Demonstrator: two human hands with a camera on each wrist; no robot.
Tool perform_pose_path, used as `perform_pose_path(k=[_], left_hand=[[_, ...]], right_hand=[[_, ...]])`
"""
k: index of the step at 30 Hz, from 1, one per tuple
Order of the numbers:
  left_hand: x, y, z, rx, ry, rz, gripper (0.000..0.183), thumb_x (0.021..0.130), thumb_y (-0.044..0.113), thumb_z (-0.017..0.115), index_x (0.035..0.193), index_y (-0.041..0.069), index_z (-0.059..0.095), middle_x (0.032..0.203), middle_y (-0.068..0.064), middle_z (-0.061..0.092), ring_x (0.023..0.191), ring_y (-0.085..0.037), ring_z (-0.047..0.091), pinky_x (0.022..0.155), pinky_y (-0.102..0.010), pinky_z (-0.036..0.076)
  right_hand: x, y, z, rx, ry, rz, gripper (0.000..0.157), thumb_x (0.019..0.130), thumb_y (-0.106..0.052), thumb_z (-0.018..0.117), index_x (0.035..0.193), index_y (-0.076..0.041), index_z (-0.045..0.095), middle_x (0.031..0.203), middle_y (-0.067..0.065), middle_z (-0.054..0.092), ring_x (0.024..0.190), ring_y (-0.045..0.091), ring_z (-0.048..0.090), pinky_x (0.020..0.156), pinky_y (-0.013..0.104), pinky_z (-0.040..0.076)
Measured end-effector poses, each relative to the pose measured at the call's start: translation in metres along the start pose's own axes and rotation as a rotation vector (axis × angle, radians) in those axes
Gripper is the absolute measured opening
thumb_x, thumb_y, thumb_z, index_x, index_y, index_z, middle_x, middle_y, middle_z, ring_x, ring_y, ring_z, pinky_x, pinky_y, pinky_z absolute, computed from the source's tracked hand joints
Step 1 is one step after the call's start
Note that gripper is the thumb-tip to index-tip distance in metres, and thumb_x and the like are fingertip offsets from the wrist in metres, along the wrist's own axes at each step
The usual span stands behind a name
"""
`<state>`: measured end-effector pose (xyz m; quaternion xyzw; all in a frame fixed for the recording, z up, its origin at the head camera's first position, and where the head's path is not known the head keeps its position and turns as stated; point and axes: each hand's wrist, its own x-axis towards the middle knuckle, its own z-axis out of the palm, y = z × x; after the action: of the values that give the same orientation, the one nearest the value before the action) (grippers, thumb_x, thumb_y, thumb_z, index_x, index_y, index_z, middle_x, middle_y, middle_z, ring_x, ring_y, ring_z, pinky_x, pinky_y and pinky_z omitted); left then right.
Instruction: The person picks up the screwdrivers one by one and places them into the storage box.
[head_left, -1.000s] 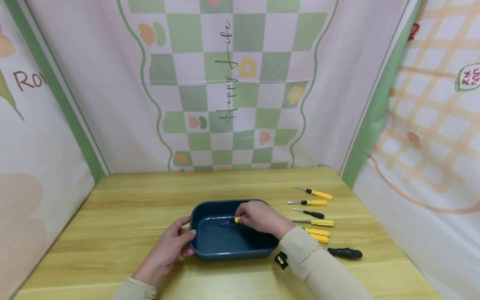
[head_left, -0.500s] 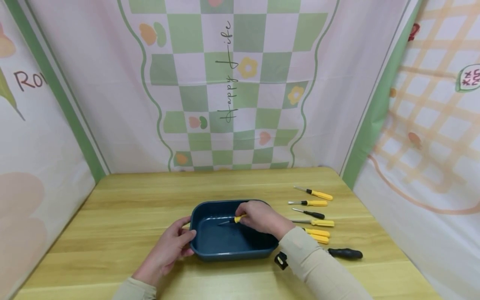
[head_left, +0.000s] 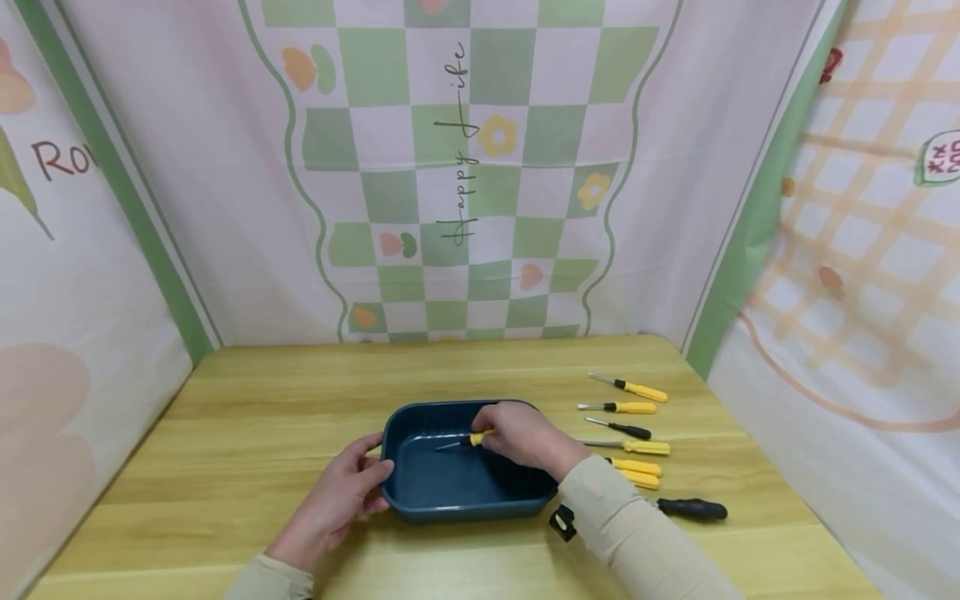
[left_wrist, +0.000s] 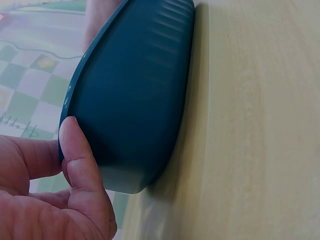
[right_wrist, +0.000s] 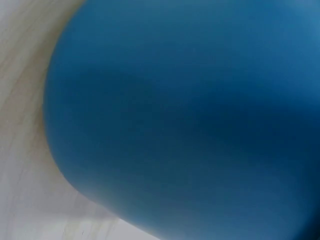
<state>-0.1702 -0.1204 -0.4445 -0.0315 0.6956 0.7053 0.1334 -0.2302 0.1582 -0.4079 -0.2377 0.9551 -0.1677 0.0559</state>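
A dark blue rectangular dish (head_left: 472, 510) stands on the wooden table in front of me. At its left end my left hand (head_left: 343, 492) pinches the rim; in the left wrist view the thumb (left_wrist: 82, 155) lies against the dish wall (left_wrist: 132, 95). My right hand (head_left: 525, 436) reaches over the dish and grips a screwdriver by its yellow handle (head_left: 480, 437). The screwdriver's shank (head_left: 452, 446) points left, low inside the dish; whether its tip touches the bottom I cannot tell. Only the blurred dish (right_wrist: 150, 120) fills most of the right wrist view, with no hand visible there.
Right of the dish lie several screwdrivers in a loose column, among them a yellow one (head_left: 643, 391) at the back, a small black one (head_left: 630, 431) and a thick black handle (head_left: 693, 509) in front. A small black item (head_left: 562, 522) lies by the right sleeve.
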Motion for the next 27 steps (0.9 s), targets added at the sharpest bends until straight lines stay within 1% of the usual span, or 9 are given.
perform_pose_path(k=[7,12,20,27], left_hand=[[0.0,0.0,0.0,-0.005,-0.001,0.005,0.054,0.105,0.008,0.058,0.157,0.007,0.043,0.114,-0.017,0.054,0.075,-0.02,0.061,0.058,-0.023,0.057],[0.001,-0.001,0.0,-0.006,-0.005,0.006,0.054,0.105,0.008,0.058,0.157,0.007,0.042,0.114,-0.017,0.054,0.076,-0.02,0.061,0.058,-0.024,0.057],[0.002,-0.002,-0.001,-0.01,-0.014,0.004,0.053,0.106,0.009,0.057,0.157,0.007,0.042,0.112,-0.015,0.053,0.075,-0.019,0.062,0.059,-0.023,0.057],[0.002,-0.003,-0.001,-0.012,-0.018,0.004,0.054,0.106,0.009,0.057,0.157,0.007,0.041,0.114,-0.016,0.053,0.075,-0.018,0.062,0.059,-0.022,0.057]], right_hand=[[-0.001,-0.001,-0.002,0.011,0.014,-0.015,0.021,0.098,-0.009,0.072,0.119,-0.008,0.073,0.111,0.006,0.075,0.102,0.023,0.071,0.093,0.044,0.059],[-0.002,0.0,-0.003,0.06,0.039,-0.032,0.023,0.098,-0.007,0.07,0.121,-0.008,0.072,0.11,0.007,0.075,0.101,0.022,0.07,0.092,0.044,0.06],[-0.002,0.002,-0.01,0.149,0.049,-0.05,0.027,0.099,-0.007,0.069,0.126,-0.004,0.07,0.117,0.014,0.073,0.108,0.027,0.069,0.096,0.049,0.058],[-0.005,0.001,-0.016,0.183,0.049,-0.036,0.028,0.1,-0.01,0.069,0.127,-0.005,0.069,0.119,0.013,0.072,0.108,0.024,0.067,0.098,0.048,0.057]])
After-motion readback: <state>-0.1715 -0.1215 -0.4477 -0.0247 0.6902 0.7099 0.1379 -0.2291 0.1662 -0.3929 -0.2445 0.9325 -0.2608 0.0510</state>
